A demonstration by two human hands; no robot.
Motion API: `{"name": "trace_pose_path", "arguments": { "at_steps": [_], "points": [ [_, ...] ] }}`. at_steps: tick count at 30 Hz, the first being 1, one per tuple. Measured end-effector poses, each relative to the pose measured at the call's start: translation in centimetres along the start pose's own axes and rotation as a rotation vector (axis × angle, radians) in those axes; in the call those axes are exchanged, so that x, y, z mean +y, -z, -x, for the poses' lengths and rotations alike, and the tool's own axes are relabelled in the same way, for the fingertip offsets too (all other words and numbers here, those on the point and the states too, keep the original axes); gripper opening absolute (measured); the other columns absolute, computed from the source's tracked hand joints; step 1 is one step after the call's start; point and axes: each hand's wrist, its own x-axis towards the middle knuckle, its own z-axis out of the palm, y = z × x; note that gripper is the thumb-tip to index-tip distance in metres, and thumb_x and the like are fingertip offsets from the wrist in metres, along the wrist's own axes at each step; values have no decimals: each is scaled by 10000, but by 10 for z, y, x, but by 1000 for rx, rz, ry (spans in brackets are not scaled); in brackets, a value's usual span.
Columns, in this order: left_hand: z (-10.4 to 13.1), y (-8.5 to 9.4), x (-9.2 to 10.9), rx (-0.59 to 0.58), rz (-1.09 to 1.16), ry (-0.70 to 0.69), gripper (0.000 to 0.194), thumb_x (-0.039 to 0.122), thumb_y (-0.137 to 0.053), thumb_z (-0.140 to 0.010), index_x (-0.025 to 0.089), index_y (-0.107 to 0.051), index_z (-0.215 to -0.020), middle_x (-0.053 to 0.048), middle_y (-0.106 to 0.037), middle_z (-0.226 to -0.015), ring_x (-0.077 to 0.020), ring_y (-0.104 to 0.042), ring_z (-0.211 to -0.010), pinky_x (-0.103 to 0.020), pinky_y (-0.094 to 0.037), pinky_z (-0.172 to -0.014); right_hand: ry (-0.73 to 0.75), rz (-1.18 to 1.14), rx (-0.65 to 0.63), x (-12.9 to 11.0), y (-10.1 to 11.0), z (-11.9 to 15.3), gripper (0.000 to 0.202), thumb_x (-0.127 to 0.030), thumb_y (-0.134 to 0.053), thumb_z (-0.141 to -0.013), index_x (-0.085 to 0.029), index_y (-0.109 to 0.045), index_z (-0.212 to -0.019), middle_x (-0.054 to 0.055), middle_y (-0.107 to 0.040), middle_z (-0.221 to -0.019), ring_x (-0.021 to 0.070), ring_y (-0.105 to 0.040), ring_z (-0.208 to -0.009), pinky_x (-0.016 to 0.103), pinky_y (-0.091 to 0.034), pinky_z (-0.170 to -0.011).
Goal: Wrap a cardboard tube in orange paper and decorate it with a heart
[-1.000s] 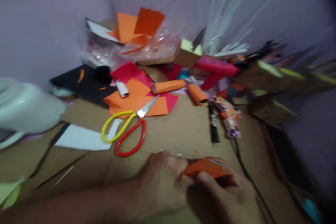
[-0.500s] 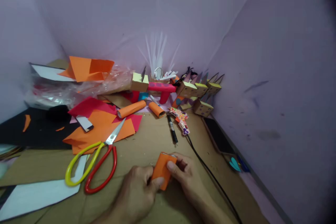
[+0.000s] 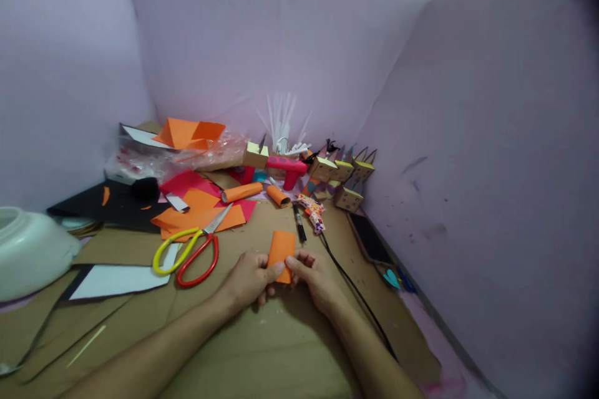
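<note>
Orange paper piece (image 3: 281, 246), one, held over the cardboard-covered worktop (image 3: 243, 355), between two hands. Left hand (image 3: 250, 277): fingers gripping its lower left side, thumb on the front face. Right hand (image 3: 316, 280): fingers gripping its lower right side, thumb likewise in front. Scissors (image 3: 208, 234), one pair, yellow and red handles, left of the hands, blades over orange sheets (image 3: 187, 217). Orange rolls (image 3: 242, 192), two, toward the far edge. Black marker (image 3: 299, 223) and patterned tool (image 3: 314, 212) with black cord (image 3: 353, 283), beyond the hands. White pot (image 3: 32, 255), toward the left edge. Eared boxes (image 3: 349, 198), several, far right corner.
</note>
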Motion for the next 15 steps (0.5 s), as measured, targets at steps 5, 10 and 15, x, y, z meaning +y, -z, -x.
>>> {"name": "trace_pose_path", "arguments": {
  "at_steps": [5,10,15],
  "points": [
    [-2,-2,0,-4,4,-51,432,553,-482,-683,128,-545,-730,21,-534,-579,-54,-437,-326,-168,-293,-297,16,-24,-1,0,5,-1,345,-447,-733,-599,-124,-613,-625,-21,-560,-515,67,-450,-432,183,-362,-442],
    [-8,-4,-4,-11,-14,-78,402,533,-478,-694,135,-532,-683,26,-524,-542,-55,-423,-311,-168,-286,-283,23,3,12,1,8,-2,320,-421,-734,-603,-121,-628,-640,-18,-568,-512,68,-457,-426,182,-357,-442],
    [-11,-4,-8,-4,-26,-76,380,515,-472,-713,140,-528,-684,21,-539,-545,-65,-432,-311,-173,-290,-279,23,24,14,5,10,-3,316,-417,-729,-614,-121,-621,-635,-15,-572,-527,64,-442,-428,185,-347,-439]
  ]
}}
